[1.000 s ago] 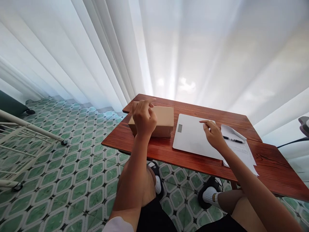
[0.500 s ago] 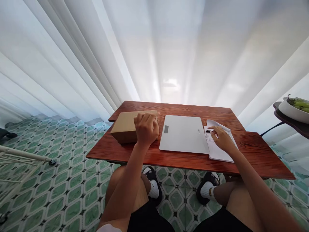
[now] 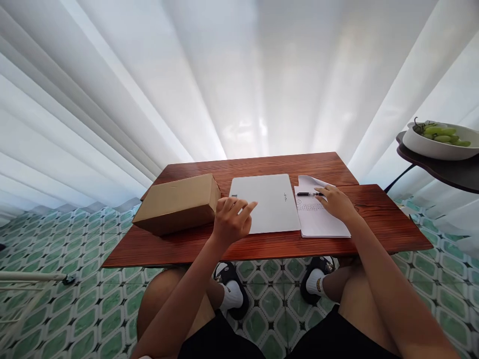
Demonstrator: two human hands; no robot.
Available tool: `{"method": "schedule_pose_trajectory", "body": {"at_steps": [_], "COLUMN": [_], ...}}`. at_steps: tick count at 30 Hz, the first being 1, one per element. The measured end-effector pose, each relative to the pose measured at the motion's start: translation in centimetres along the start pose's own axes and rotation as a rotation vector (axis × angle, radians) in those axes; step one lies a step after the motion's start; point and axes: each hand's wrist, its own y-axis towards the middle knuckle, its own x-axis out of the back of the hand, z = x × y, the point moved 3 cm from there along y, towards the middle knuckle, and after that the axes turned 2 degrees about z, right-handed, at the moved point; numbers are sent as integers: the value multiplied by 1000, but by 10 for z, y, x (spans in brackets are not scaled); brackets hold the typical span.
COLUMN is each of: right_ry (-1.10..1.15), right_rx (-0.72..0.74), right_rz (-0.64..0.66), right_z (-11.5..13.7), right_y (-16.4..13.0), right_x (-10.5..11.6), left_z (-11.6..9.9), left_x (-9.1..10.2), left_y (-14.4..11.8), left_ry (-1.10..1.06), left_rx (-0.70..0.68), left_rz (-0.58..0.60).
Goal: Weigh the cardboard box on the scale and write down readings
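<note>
Off the cardboard box (image 3: 178,202) now, my left hand (image 3: 231,222) hovers loose and empty by the white scale (image 3: 266,202), while my right hand (image 3: 336,202) pinches the pen (image 3: 307,194) over the paper (image 3: 318,219).

I see my left hand (image 3: 232,219) hovering with loosely curled, empty fingers over the near left corner of a flat white rectangular scale (image 3: 266,203), just beside a closed brown cardboard box (image 3: 177,203). My right hand (image 3: 336,202) rests on a white printed paper sheet (image 3: 320,219), fingertips touching a black pen (image 3: 309,194) lying across its top. All of it sits on the reddish-brown wooden counter (image 3: 381,219). Off to the right, a white bowl of green grapes (image 3: 441,139) stands on a dark side table (image 3: 445,172).
</note>
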Motion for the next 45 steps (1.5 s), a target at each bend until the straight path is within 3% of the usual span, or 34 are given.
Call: {"method": "schedule_pose_trajectory", "body": {"at_steps": [8,14,21,24,28,32,36,41,45], "right_ry": [-6,3,-17,-25,-33,-46,-67,-109,-73], "right_rx": [5,-26,-84,-87,-63,-36,-16,-22,-106], "right_rz": [81,88,63,61,42,18,-3,-38,-149], "right_z": [-10,-12,-15,-15,-12,-11,-11,-9,-13], "right_y": [2,3,5,6,8,9,9,6,0], "right_x": [7,9,12,12,10,9,6,4,9], "left_z": [-42,-80,-139,-164,-186,-192,-192,-193,-194], "left_x": [-1,-7,-43,-63,-86,-99,-104,-106,-108], "left_y": [5,24,53,61,62,54,48,46,45], "left_ry": [-44,-167,-299,-351,-379,-414,-474,-515,-548], "left_rx": [-222,-416,-739,-818,-803,-769,-754,-711,-676], "left_rz": [43,51,-13,-27,31,132,222,229,265]}}
